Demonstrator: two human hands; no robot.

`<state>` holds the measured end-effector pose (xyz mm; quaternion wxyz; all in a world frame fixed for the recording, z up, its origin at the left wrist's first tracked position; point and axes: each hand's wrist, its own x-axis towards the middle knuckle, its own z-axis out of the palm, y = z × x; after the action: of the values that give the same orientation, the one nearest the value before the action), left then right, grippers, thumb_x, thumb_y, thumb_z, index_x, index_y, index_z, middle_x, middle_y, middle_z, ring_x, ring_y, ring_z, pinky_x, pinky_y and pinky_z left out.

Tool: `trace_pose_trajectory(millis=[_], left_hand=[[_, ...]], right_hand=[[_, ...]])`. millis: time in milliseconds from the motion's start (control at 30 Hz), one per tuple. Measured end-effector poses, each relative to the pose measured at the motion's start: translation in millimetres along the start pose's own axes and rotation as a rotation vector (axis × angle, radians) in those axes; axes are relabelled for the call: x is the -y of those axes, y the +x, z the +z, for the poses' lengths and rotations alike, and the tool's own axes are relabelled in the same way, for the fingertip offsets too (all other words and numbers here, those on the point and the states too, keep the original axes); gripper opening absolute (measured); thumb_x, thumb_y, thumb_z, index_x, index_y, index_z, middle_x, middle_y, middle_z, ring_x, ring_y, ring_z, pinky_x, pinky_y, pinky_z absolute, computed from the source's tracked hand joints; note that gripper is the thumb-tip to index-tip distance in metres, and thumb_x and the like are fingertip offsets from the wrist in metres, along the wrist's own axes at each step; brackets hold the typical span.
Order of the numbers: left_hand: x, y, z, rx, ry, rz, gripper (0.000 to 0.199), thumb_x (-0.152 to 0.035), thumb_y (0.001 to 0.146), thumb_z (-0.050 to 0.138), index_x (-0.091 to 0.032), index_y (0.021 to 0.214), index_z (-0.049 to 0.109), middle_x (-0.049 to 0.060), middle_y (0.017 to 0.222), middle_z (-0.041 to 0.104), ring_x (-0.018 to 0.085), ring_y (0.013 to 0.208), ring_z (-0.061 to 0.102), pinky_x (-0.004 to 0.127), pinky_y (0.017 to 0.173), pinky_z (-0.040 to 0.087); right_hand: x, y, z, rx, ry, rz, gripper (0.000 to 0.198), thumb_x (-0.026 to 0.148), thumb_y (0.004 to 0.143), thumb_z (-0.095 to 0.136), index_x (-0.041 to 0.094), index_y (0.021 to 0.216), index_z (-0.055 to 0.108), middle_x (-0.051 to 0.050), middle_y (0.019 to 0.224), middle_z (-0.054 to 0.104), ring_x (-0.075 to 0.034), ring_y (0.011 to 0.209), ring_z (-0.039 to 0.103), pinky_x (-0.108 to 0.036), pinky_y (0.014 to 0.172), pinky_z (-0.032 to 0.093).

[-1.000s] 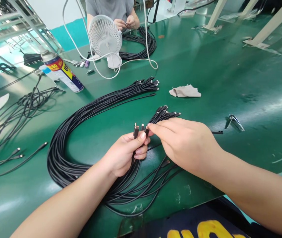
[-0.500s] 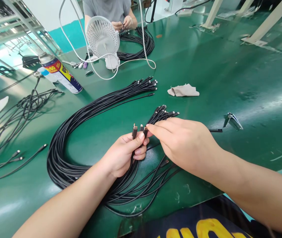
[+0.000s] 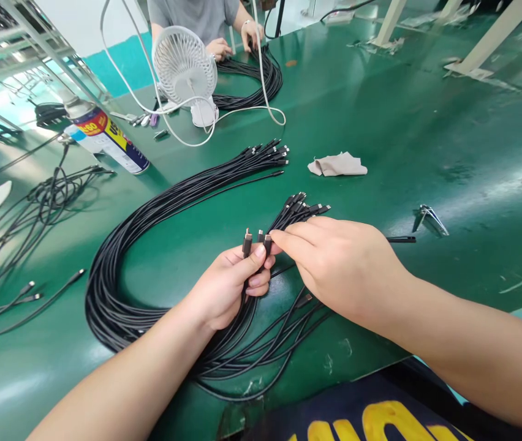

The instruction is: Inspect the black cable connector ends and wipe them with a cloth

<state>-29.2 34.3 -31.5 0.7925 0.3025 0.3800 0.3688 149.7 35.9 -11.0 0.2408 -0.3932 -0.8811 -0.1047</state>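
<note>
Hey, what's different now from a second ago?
The co-worker's hands came apart, one moving toward the picture's right. Up close, the left hand still holds cable plugs, and the right hand stays beside them.

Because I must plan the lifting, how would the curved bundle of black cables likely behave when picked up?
The bundle of black cables probably bends and sags, as it lies curved. It may feel heavy, since so many run together. Its far ends could spread: one cable lies apart.

Cable bundle on table, fan behind, cloth right, spray can behind left
</note>
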Motion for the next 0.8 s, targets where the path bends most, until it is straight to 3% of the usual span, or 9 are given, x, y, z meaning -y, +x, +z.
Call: trace_pose_trajectory(millis=[367,600,700,800], left_hand=[[-2,0,1,0.020,-0.004,-0.012,0.016,-0.025,0.087,0.061,-0.012,0.081,0.067,0.000,0.075,0.044,0.002,0.050,0.032,0.018,0.045,0.021],[-2,0,2,0.018,0.012,-0.032,0.018,-0.027,0.086,0.064,-0.011,0.082,0.069,0.000,0.074,0.044,0.001,0.049,0.032,0.018,0.045,0.019],[-1,0,3,0.005,0.036,-0.031,0.018,-0.028,0.086,0.063,-0.011,0.079,0.068,0.000,0.074,0.045,0.001,0.048,0.032,0.019,0.044,0.018],[0,1,4,-0.004,0.058,-0.023,0.019,-0.029,0.084,0.066,-0.011,0.079,0.068,0.000,0.073,0.046,0.001,0.048,0.031,0.019,0.044,0.017]], right_hand=[[-1,1,0,0.010,0.050,0.028,0.028,0.009,0.087,0.047,0.012,0.098,0.072,-0.007,0.090,0.074,-0.017,0.069,0.066,-0.029,0.056,0.043],[-13,11,0,0.150,0.573,0.381,0.017,0.021,0.090,0.053,0.018,0.099,0.067,0.000,0.086,0.072,-0.013,0.072,0.065,-0.024,0.062,0.047],[-16,15,1,0.213,0.799,0.406,0.014,0.019,0.090,0.053,0.019,0.092,0.067,0.003,0.082,0.072,-0.010,0.073,0.065,-0.021,0.066,0.048],[-16,18,0,0.221,0.856,0.367,0.018,0.015,0.091,0.051,0.017,0.083,0.067,0.003,0.076,0.071,-0.009,0.071,0.064,-0.019,0.066,0.047]])
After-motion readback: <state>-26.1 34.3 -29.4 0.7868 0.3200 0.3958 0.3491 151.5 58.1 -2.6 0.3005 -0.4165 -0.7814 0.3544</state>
